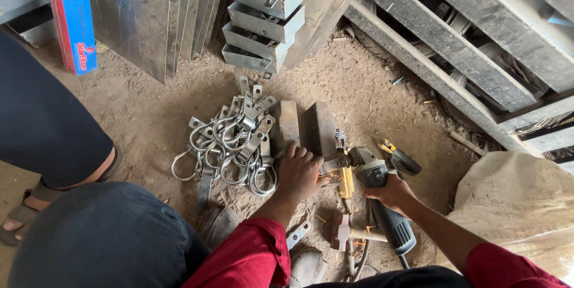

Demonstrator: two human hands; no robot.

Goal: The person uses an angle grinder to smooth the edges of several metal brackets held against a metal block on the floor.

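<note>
Right hand [391,193] wraps closed around the body of a grey angle grinder [376,186], fingers curled over the top of the casing; the tool's dark handle runs back toward the person, its cable trailing down to the dirt floor [149,114]; the grinder's head points left, and yellow sparks [338,179] fly where it meets a small metal piece [332,164]. Left hand [299,171] presses down flat, fingers together and bent over that piece, holding it against the near end of two dark metal blocks [305,125] that lie side by side on the ground; both sleeves are red. Just left of the left hand lies a heap of shiny metal clamps with looped shackles [230,144], tangled together. A hammer with a wooden handle [353,233] rests on the ground below the grinder, between the arms; a second small tool with a yellow and black grip [397,156] lies just beyond the grinder. Stacked steel sheets and channels [263,13] lean at the top; dark wooden slats [454,49] slant at the upper right; a pale sack [520,204] sits at the right; another person's sandalled foot [27,210] shows at the left edge.
</note>
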